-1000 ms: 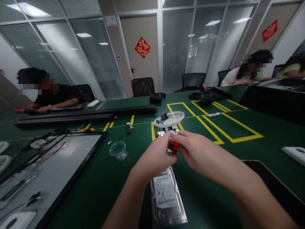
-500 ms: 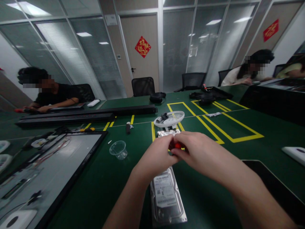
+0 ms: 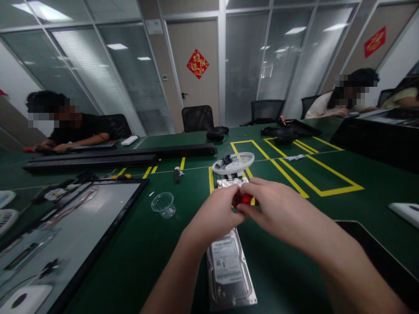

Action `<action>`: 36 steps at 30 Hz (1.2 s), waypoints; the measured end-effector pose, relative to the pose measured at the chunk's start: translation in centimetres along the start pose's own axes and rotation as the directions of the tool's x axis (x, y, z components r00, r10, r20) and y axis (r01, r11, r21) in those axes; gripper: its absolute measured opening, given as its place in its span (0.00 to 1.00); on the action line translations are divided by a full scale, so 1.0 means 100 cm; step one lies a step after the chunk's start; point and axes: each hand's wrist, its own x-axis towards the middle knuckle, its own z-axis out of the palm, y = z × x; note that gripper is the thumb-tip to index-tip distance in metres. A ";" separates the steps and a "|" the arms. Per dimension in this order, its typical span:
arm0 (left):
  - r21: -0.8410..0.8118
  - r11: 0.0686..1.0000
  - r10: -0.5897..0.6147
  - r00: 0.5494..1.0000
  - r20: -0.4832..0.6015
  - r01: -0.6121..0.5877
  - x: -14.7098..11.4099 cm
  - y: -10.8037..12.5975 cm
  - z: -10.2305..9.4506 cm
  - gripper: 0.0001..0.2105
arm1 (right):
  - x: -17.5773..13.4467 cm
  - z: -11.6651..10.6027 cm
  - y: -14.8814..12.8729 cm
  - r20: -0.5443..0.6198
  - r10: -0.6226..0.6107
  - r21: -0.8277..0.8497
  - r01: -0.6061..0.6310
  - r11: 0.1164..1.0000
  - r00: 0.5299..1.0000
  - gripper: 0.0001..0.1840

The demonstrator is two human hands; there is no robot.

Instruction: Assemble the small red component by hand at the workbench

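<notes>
One labelled hard drive (image 3: 229,268), one plastic cup (image 3: 164,205) and one white basket (image 3: 238,166) lie inside the table's (image 3: 284,270) edges, three co-workers (image 3: 85,127) and two red diamond signs (image 3: 197,64) beyond.

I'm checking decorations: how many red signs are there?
2: one red sign on the door, another red sign upper right. A red corner at left edge may be another.
</notes>
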 end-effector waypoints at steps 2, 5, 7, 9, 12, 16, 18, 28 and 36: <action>-0.007 1.000 -0.004 1.000 -0.007 0.004 0.000 0.000 0.000 0.10 | -0.001 0.000 0.002 0.000 -0.052 0.038 0.052 0.998 0.999 0.09; -0.029 1.000 -0.004 1.000 -0.023 0.004 -0.001 0.001 0.000 0.12 | -0.002 0.001 0.004 -0.003 -0.112 0.085 0.112 0.990 0.994 0.16; -0.022 1.000 -0.006 1.000 -0.014 0.006 0.000 0.002 0.000 0.11 | -0.001 0.002 0.004 -0.008 -0.089 0.064 0.090 0.994 0.996 0.13; -0.013 1.000 -0.011 1.000 0.003 0.011 0.001 0.002 0.000 0.08 | 0.000 0.001 0.004 -0.008 -0.047 0.030 0.047 0.998 0.999 0.07; -0.006 1.000 -0.020 1.000 0.015 0.020 0.001 0.001 0.001 0.07 | -0.001 0.001 0.003 -0.021 -0.039 0.022 0.039 0.999 0.999 0.05; -0.026 0.999 -0.026 0.999 -0.021 0.025 0.001 0.000 0.001 0.13 | -0.002 0.001 0.003 -0.028 -0.118 0.090 0.120 0.989 0.993 0.14; -0.028 0.999 -0.026 0.999 -0.022 0.026 0.001 0.000 0.001 0.12 | -0.001 0.001 0.003 -0.014 -0.094 0.080 0.095 0.992 0.995 0.13; -0.020 1.000 -0.024 0.999 -0.028 0.023 0.000 -0.001 0.001 0.10 | -0.001 0.001 0.002 0.010 -0.079 0.130 0.077 0.989 0.997 0.16; -0.015 1.000 -0.021 1.000 -0.003 0.021 0.000 0.004 -0.001 0.09 | 0.001 -0.001 0.003 -0.005 -0.021 0.095 0.021 0.995 1.000 0.05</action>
